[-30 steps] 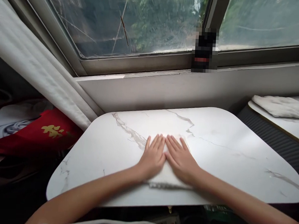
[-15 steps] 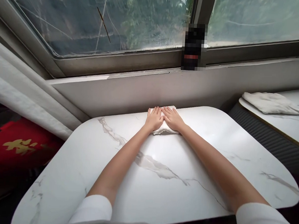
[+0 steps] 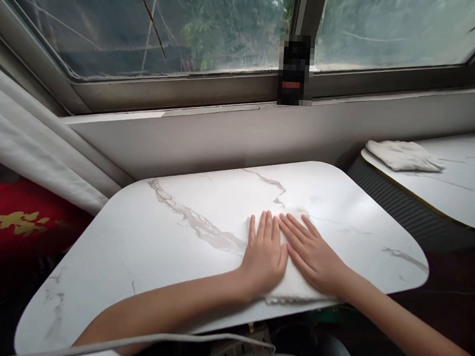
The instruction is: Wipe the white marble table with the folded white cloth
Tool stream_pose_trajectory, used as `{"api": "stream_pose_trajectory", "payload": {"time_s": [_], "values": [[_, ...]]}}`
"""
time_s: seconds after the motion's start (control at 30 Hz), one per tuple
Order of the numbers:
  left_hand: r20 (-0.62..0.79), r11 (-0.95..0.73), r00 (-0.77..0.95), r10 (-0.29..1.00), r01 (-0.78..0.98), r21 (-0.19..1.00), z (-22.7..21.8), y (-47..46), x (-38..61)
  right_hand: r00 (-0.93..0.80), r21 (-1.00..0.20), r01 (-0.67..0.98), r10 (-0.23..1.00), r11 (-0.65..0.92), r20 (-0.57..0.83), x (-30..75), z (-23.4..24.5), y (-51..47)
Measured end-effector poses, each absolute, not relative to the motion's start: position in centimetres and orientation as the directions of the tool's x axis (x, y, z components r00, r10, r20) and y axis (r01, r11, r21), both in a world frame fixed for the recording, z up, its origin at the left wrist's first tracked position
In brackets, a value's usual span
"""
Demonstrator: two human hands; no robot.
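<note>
Seen well to the left of both hands: a red fabric (image 3: 20, 220) with a gold mark, beside a pale curtain (image 3: 35, 151). Spread under the hands: a white marble table (image 3: 158, 232). Laid palm down, fingers straight and unclenched, nothing clasped: left hand (image 3: 263, 254). Pressed beneath both palms, near the table's front edge: a folded white cloth (image 3: 295, 287). Set touching the left, likewise flat and unclenched: right hand (image 3: 313, 253). Noted well off to the right of the grip: a second table (image 3: 460, 179) bearing another white cloth (image 3: 404, 155).
</note>
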State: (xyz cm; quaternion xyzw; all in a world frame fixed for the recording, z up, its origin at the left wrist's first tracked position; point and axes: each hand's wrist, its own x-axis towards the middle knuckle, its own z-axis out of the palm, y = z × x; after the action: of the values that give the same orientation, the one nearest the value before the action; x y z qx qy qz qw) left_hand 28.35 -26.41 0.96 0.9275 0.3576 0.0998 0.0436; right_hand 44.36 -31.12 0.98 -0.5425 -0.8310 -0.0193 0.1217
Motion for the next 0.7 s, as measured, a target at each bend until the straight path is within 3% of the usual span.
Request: {"api": "stream_pose_trajectory", "payload": {"time_s": [0.2,0.3,0.57,0.7], "values": [[0.033,-0.773,0.84,0.541,0.481,0.414,2.4,-32.1,27.9,-0.36,-0.132,0.912,0.911,0.389,0.201,45.5,1.3,-38.3],[-0.011,-0.736,0.84,0.543,0.482,0.475,2.8,-31.9,29.2,-0.291,-0.148,0.936,0.938,0.32,0.186,46.6,1.1,-38.1],[0.039,-0.684,0.718,0.695,0.643,0.343,1.6,-20.9,35.0,-0.08,-0.106,0.99,0.985,0.097,0.15,48.9,0.3,-25.5],[0.115,-0.635,0.628,0.769,0.734,0.24,0.9,-13.8,37.2,-0.082,-0.07,0.993,0.99,0.09,0.114,49.9,0.7,-17.5]]}}
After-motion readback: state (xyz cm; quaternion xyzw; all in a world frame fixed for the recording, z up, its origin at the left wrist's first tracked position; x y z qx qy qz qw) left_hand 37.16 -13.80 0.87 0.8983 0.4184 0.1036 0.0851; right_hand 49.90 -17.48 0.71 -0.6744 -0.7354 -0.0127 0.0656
